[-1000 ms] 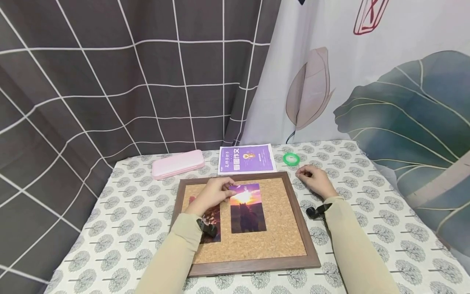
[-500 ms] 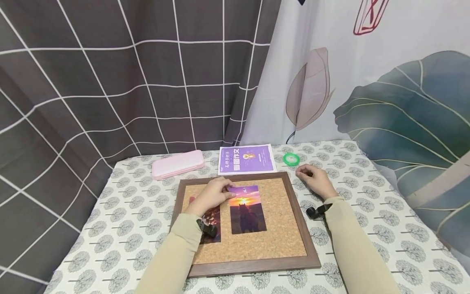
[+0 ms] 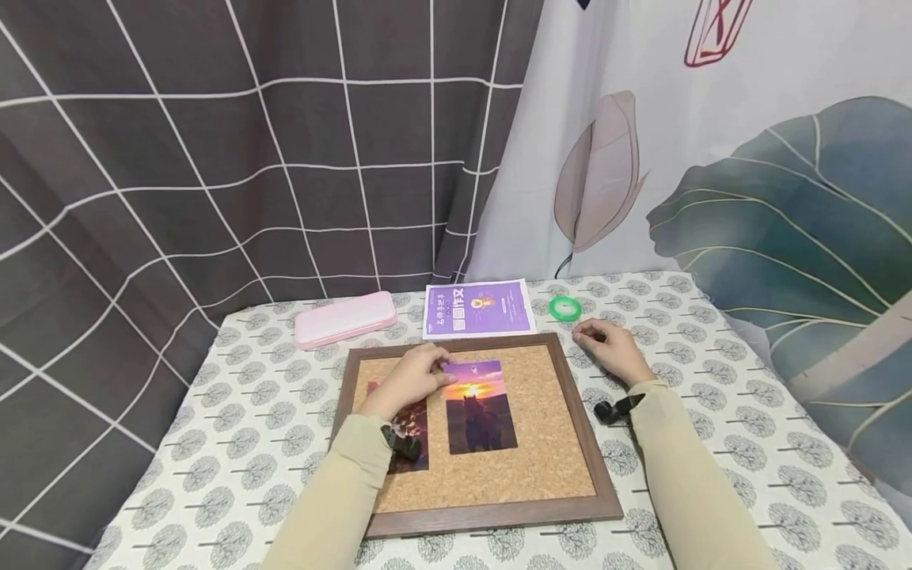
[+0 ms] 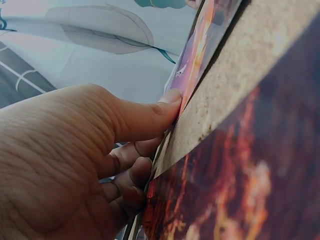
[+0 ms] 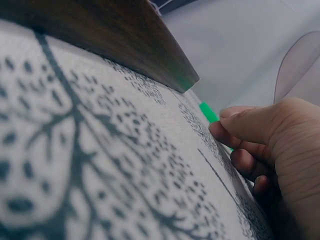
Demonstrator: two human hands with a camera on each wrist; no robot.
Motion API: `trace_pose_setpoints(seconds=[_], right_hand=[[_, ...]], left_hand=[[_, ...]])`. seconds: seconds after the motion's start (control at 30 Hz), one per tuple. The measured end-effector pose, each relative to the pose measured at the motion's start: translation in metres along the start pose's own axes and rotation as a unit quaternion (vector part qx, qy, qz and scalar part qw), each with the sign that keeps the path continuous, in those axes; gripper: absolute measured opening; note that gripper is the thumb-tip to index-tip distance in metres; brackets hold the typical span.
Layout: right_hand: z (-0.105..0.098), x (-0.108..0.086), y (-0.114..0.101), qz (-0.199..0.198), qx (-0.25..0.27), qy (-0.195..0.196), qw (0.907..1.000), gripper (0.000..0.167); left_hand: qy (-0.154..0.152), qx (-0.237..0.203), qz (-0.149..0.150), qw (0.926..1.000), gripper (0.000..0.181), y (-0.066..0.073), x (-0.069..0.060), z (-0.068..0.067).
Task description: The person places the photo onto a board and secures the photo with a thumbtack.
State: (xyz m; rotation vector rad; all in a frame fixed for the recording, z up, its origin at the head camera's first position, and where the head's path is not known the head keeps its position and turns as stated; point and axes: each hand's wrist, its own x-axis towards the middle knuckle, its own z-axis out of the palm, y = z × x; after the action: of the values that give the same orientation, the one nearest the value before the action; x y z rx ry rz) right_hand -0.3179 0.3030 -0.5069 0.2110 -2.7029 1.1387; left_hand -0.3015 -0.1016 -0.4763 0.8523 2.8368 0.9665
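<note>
In the head view my left hand (image 3: 413,378) is at the top left corner of a sunset photo with a horse silhouette (image 3: 480,412). Up close, the thumb lies on the photo's edge and the other fingers curl beside it, their tips partly hidden. That photo lies on a cork board (image 3: 545,427) in a brown wooden frame. A second, dark red photo (image 4: 250,170) is on the board's left part, half covered by my left forearm. My right hand (image 3: 609,348) rests on the cloth beyond the frame's right side, fingers loosely curled, with nothing seen in it.
A roll of green tape (image 3: 565,309) lies just past my right fingertips. Behind the board are a purple booklet (image 3: 479,310) and a pink case (image 3: 346,319). The table has a tree-print cloth (image 3: 235,475), with curtains (image 3: 321,198) at its back.
The upper end of the horse photo has come down slightly toward the board, and the glare on it has faded. My left fingers shifted very little; the right hand stays put.
</note>
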Motion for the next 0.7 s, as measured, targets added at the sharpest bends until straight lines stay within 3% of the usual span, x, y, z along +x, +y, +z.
trace_pose_setpoints(seconds=[0.7], right_hand=[[0.0005,-0.0007,0.0005,0.004,0.008,-0.005,0.9999,0.023]], left_hand=[[0.001,-0.02,-0.005,0.9998,0.019,-0.0008,-0.0005,0.0005]])
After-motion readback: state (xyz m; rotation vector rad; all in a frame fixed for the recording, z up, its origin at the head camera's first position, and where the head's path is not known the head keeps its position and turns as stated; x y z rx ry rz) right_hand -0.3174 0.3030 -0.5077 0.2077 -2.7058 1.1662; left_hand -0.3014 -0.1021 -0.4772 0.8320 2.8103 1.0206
